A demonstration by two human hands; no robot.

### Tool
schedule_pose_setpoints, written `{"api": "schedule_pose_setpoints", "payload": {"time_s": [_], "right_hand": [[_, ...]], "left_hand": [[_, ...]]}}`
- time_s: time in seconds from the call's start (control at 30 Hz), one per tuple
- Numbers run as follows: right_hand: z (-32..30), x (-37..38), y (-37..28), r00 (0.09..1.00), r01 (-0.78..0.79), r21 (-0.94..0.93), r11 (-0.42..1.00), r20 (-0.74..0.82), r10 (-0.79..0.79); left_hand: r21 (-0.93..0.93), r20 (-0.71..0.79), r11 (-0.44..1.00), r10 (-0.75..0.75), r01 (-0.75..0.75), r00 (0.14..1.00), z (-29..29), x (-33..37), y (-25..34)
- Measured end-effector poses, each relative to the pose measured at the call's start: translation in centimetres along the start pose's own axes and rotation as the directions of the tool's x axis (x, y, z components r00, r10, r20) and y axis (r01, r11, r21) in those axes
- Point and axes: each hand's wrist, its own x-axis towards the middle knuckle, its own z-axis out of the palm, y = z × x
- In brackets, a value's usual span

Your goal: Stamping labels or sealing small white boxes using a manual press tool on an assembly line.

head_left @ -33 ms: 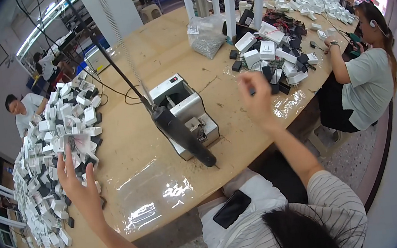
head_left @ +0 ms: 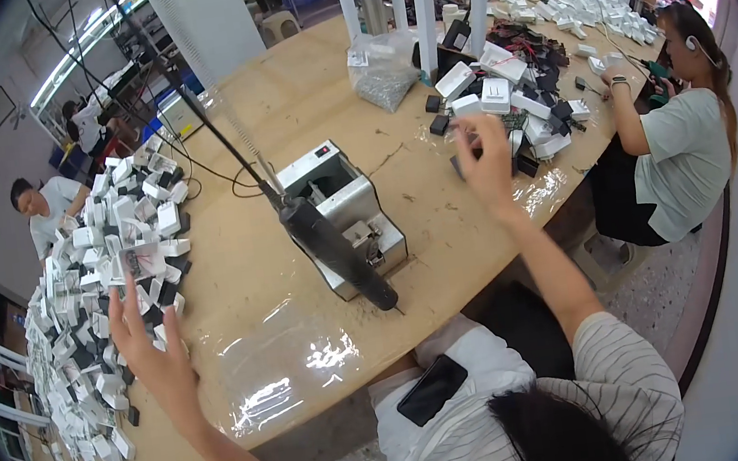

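Note:
My left hand (head_left: pixel 159 362) reaches up at the left, fingers spread, by a heap of white and black plastic housings (head_left: pixel 81 358). Its fingertips are at a white housing (head_left: pixel 144 261) with red wires inside; I cannot tell whether they touch it. My right hand (head_left: pixel 487 165) hovers at the right in front of a second pile of white housings and black blocks (head_left: pixel 495 95). Its fingers are half curled and apart, slightly blurred. A small dark piece (head_left: pixel 457 167) shows just left of the right hand, seemingly outside its grasp.
Mid-table stands a metal bench machine (head_left: pixel 348 205). A black hand tool (head_left: pixel 334 248) hangs over it from a cord and spring. Behind are a clear bag of small parts (head_left: pixel 384 72) and white posts (head_left: pixel 424 21). Co-workers sit left and right. A phone (head_left: pixel 433 388) lies on my lap.
My right hand has shifted slightly right and its fingers have loosened; the dark piece formerly at its fingers now shows beside it. My left hand has moved slightly right and down, its fingers still spread.

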Motion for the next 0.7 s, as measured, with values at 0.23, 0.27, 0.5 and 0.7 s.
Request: {"api": "schedule_pose_setpoints", "payload": {"time_s": [0.23,0.27,0.5,0.7], "right_hand": [[-0.8,6.5,11.7,0.967,0.213,-0.757,0.618,0.255,-0.021],[-0.6,6.9,11.3,0.934,0.177,-0.719,0.672,0.337,0.115],[-1.9,7.3,6.0,0.971,0.087,-0.25,0.964,0.236,-0.027],[-3.9,9.2,3.1,0.99,-0.114,0.257,0.96,-0.047,0.13]], "left_hand": [[-0.457,0.386,0.874,0.027,0.166,0.922,3.3,-7.1,7.1],[-0.457,0.383,0.874,0.027,0.165,0.923,3.6,-7.9,7.7],[-0.618,0.508,0.748,0.146,0.242,0.849,3.2,-9.8,11.2],[-0.74,0.524,0.617,0.279,0.268,0.804,2.4,-10.4,14.0]]}}
